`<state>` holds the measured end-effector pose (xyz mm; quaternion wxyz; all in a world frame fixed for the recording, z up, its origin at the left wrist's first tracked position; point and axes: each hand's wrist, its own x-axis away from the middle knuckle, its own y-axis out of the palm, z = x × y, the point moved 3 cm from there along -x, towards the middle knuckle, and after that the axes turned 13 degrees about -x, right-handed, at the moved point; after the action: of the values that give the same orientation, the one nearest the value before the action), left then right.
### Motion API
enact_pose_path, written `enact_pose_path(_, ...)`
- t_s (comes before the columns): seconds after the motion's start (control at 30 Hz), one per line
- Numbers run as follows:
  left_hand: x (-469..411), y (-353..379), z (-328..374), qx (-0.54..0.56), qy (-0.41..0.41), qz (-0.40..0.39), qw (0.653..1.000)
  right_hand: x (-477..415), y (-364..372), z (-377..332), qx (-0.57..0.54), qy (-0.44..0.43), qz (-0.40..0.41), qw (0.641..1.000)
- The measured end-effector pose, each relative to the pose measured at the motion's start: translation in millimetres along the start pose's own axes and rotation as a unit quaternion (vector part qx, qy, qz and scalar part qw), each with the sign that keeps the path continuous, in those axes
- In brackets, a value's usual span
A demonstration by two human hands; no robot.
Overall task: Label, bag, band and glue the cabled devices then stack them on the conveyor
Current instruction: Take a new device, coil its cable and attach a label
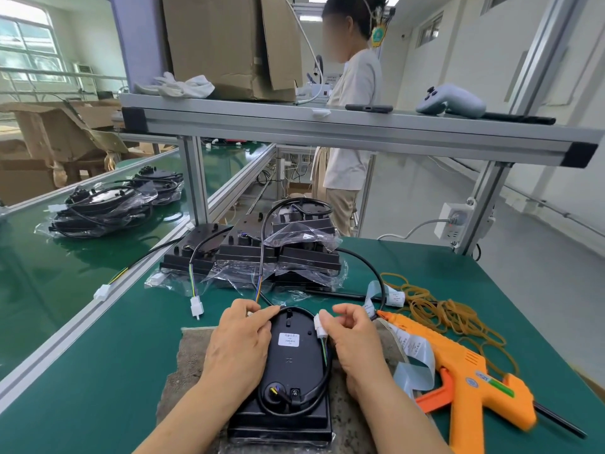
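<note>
A black oval device (289, 365) with a white label (288, 339) lies on a grey pad (188, 381) in front of me, its black cable looped round its rim. My left hand (237, 342) holds the cable against the device's upper left edge. My right hand (350, 339) pinches the cable's white connector (319, 324) at the upper right edge. Several more black devices (255, 253), some in clear bags, stand behind. Bagged devices (101, 208) lie stacked on the green conveyor (39, 273) at left.
An orange glue gun (471, 385) lies to the right, beside a label strip (411, 352) and a heap of rubber bands (448, 312). An aluminium shelf (327, 126) overhead carries a cardboard box, gloves and a controller. A person (347, 126) stands beyond the bench.
</note>
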<state>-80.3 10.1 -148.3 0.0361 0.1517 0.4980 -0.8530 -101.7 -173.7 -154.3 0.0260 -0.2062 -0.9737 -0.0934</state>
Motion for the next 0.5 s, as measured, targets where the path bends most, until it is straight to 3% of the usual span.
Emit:
enact_pose_path(0.2,-6.3,-6.2,0.9,0.162,-0.027,-0.060,0.985,-1.7,-5.1,-9.3,0.072,-0.021,-0.010,0.997)
enact_pose_path(0.33,-6.9,-9.2,1.8,0.165,-0.029,-0.052,0.984,-8.0,-13.0,-34.4,0.125,-0.064,-0.018,0.990)
enact_pose_path(0.5,-4.5,-7.9,-4.2,0.181,-0.048,-0.011,0.982,-55.5,-44.0,-75.5,0.165,-0.153,0.080,0.971)
